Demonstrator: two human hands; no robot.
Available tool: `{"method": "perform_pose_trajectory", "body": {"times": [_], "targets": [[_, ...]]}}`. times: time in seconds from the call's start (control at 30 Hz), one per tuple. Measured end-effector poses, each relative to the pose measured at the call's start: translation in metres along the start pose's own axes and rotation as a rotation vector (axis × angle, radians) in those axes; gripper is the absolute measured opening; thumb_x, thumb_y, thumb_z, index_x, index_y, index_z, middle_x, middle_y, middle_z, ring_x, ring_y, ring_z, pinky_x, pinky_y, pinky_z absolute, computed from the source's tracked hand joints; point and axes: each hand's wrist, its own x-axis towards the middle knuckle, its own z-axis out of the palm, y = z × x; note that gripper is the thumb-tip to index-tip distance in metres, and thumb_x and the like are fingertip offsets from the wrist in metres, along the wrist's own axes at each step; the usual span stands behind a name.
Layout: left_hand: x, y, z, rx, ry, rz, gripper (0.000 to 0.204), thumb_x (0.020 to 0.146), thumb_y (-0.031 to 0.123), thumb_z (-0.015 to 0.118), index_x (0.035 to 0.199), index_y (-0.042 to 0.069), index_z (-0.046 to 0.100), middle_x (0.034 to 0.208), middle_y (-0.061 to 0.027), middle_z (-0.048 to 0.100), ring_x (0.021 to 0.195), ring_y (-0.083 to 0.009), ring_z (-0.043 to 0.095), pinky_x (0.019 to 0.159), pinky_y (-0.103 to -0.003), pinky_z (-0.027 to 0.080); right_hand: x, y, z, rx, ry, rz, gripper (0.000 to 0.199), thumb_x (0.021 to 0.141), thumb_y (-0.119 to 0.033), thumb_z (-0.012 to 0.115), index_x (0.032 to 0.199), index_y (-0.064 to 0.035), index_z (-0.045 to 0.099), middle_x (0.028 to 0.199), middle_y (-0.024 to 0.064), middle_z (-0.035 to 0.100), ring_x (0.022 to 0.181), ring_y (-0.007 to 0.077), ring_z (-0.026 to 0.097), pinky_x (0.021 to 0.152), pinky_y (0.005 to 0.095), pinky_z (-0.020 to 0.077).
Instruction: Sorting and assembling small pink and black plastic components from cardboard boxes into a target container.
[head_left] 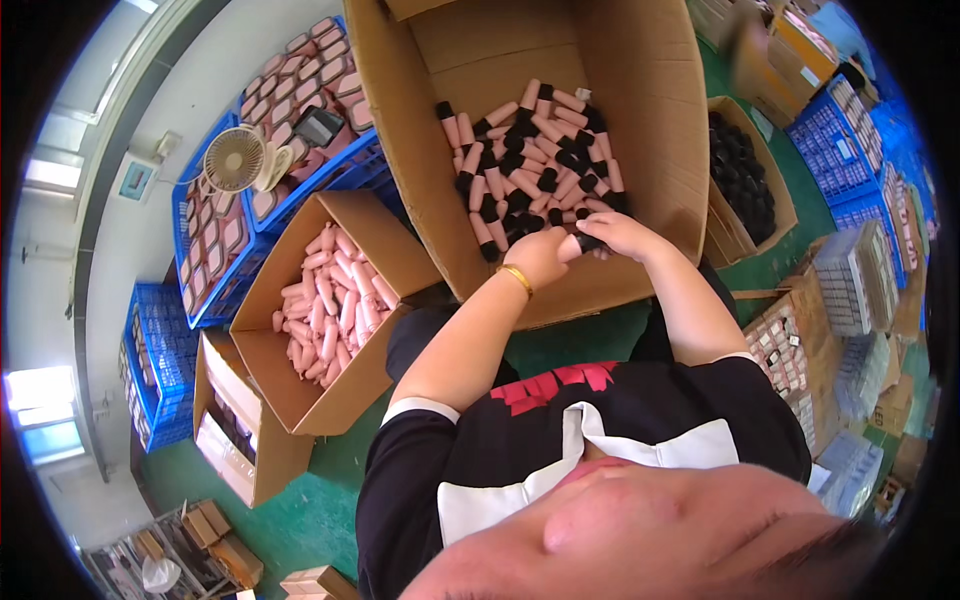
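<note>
My left hand [538,258], with a gold bracelet at the wrist, is closed round a pink cylinder with a black end [570,248]. My right hand [618,238] has its fingers closed on the black end of the same piece. Both hands are over the near edge of a large cardboard box [645,140]. Inside that box lies a loose heap of similar pink cylinders with black ends [545,150]. To the left, a tilted smaller box [270,370] holds pink cylinders [335,290] with no black ends showing.
A box of black pieces [740,180] stands right of the large box. Blue crates [215,270] with pink-topped square items are at the left, with a small fan [235,160] on them. More crates [855,150] and stacked trays [855,280] line the right. The floor [320,490] is green.
</note>
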Motion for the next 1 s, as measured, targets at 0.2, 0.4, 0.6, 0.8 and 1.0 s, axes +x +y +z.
{"method": "perform_pose_trajectory", "body": {"times": [0.2,0.4,0.6,0.8,1.0], "targets": [[-0.004,-0.002,-0.025,-0.186,-0.089,0.05,0.032,0.067,0.019,0.066,0.093,0.004,0.057,0.081,-0.0166,0.063,0.075,-0.0313,0.062,0.065,-0.039,0.048,-0.026,-0.019,-0.003,-0.094,-0.003,-0.307,0.029,0.078,-0.006,0.067,0.105,-0.0062,0.056,0.099,0.0032,0.056,0.098,0.0111,0.051,0.088,0.0271,0.0412],[-0.016,0.007,-0.05,-0.554,-0.425,-0.158,0.038,0.065,0.02,0.069,0.097,0.004,0.058,0.077,-0.0109,0.062,0.066,-0.0215,0.061,0.06,-0.031,0.048,-0.033,-0.013,0.006,-0.014,-0.073,-0.625,0.039,0.078,-0.004,0.066,0.114,-0.0069,0.052,0.109,0.0055,0.053,0.103,0.0125,0.049,0.09,0.0277,0.0403],[-0.021,-0.004,-0.008,0.053,-0.151,0.073,0.029,0.064,0.021,0.065,0.087,0.005,0.059,0.086,-0.0178,0.063,0.084,-0.0343,0.06,0.076,-0.041,0.048,-0.046,-0.028,0.024,-0.082,-0.067,0.126,0.047,0.093,-0.041,0.046,0.125,-0.0068,0.045,0.107,0.0103,0.059,0.077,0.0154,0.064,0.065,0.0259,0.0477],[-0.025,0.002,-0.023,0.023,-0.16,0.146,0.031,0.065,0.021,0.063,0.091,0.005,0.059,0.088,-0.0185,0.063,0.084,-0.0346,0.06,0.074,-0.04,0.048,-0.031,-0.001,0.026,-0.043,-0.004,-0.105,0.026,0.091,-0.029,0.05,0.1,-0.0054,0.056,0.088,0.003,0.059,0.07,0.0115,0.058,0.064,0.0236,0.0451],[-0.056,0.023,-0.061,-0.271,-0.286,0.018,0.035,0.066,0.021,0.07,0.093,0.003,0.058,0.081,-0.0111,0.063,0.074,-0.0242,0.061,0.067,-0.034,0.048,-0.081,-0.054,0.041,-0.23,0.012,-0.436,0.043,0.074,-0.003,0.068,0.114,-0.0048,0.051,0.1,0.0041,0.05,0.098,0.0128,0.049,0.088,0.029,0.0416]]}}
